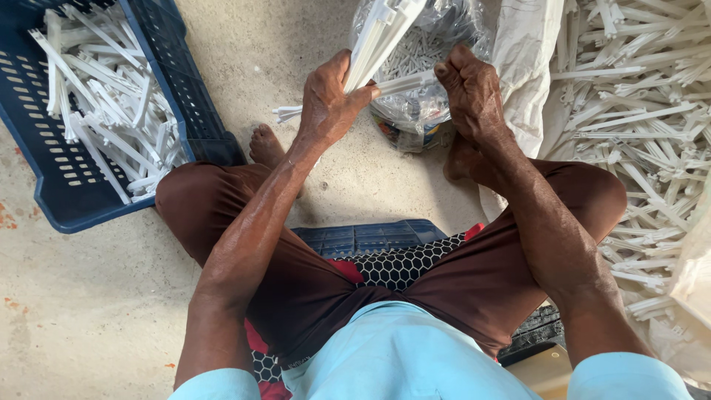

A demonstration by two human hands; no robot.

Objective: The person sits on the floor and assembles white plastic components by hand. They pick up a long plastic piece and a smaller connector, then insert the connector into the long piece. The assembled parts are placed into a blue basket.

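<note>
Holding the bundle of white plastic strips (378, 44) firm in the left hand (329, 100), between the knees, helps; the right hand (468, 85), fingers clenched, pulls one strip (404, 83) straight out

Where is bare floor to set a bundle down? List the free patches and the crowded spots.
Free: concrete floor between the blue crate and clear bag; more at lower left beside the left knee. Crowded: the white pile on the right, and around both feet under the left hand and right hand.
</note>
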